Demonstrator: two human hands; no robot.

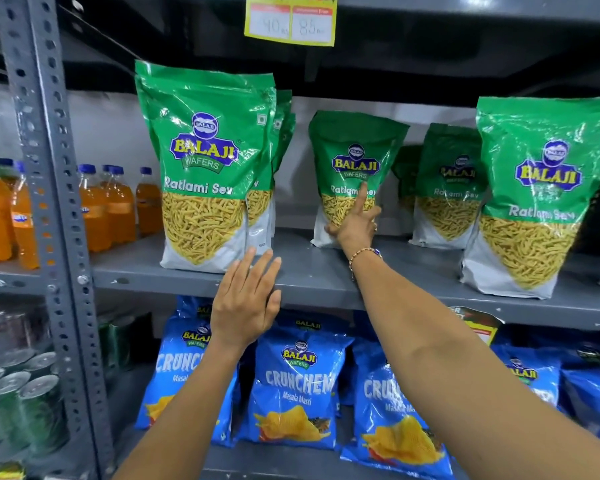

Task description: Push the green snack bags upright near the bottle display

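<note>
Price tag [291,24] cropped at the top edge, its handwritten numbers blurred. Lower front of the middle green pouch [354,168] covered by the right hand [355,225]. Far pouch [406,174] mostly hidden behind its neighbours. Rightmost green pouch [537,199] cut by the right edge. Cans [25,403] at lower left smeared, labels unreadable.

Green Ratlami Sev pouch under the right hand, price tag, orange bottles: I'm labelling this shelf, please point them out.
Green Ratlami Sev pouch [352,147], head view, on its green upper front.
Price tag [290,24], head view, its white middle.
Orange bottles [118,209], head view, one bottle's body.
</note>
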